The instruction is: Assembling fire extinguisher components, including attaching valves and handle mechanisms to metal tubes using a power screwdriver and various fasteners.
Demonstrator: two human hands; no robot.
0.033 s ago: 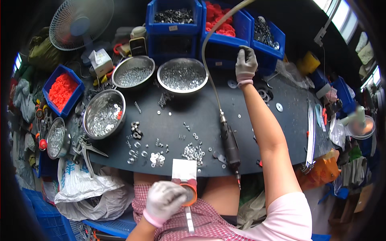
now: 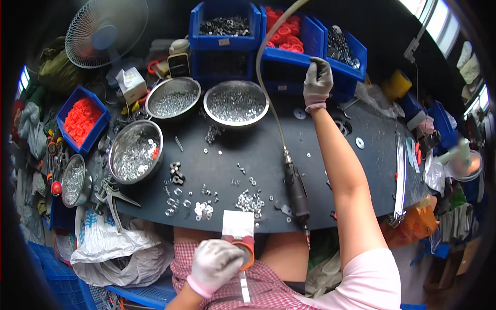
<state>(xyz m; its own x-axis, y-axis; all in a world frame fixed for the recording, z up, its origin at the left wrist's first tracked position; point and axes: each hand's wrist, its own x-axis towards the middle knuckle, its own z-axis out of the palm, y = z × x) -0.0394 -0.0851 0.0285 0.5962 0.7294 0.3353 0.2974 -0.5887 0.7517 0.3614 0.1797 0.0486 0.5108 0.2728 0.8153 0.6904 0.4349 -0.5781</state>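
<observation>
Glossy metal bowls; matt tabletop; smooth plastic bin

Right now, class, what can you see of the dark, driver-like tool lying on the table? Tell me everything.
The tool has a long, dark, rounded body, possibly plastic, with a silvery, metal-looking collar at its far end joined to a beige hose. It lies on the black table, slightly slanted, its slim, partly reddish near tip projecting past the table's edge.
</observation>
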